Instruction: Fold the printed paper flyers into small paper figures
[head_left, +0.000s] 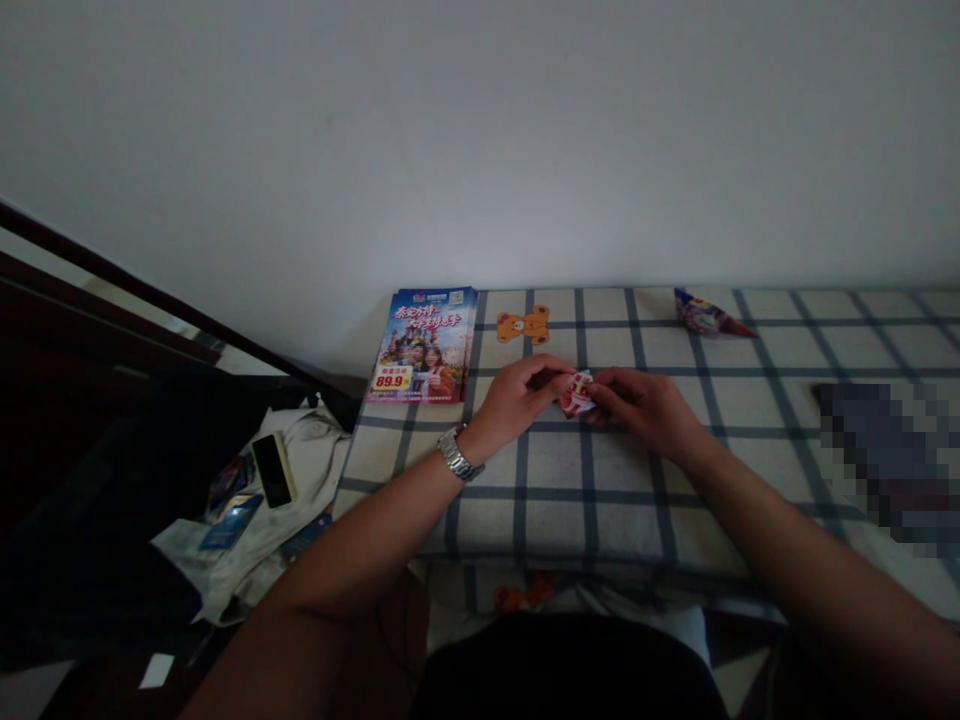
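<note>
Together, hands point(516, 398) point(651, 408) pinch small, angular folded paper point(577, 395)

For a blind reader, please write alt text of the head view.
The left hand and right hand pinch a small red-white paper above a checked cloth. A flyer stack lies farther left, a folded colourful paper farther back, right.

One head-worn view, looked forward and down from above the lap point(570, 670), faced the wall point(525, 150), near the checked cloth point(555, 490), left hand point(519, 395) and right hand point(651, 408) near its centre.
</note>
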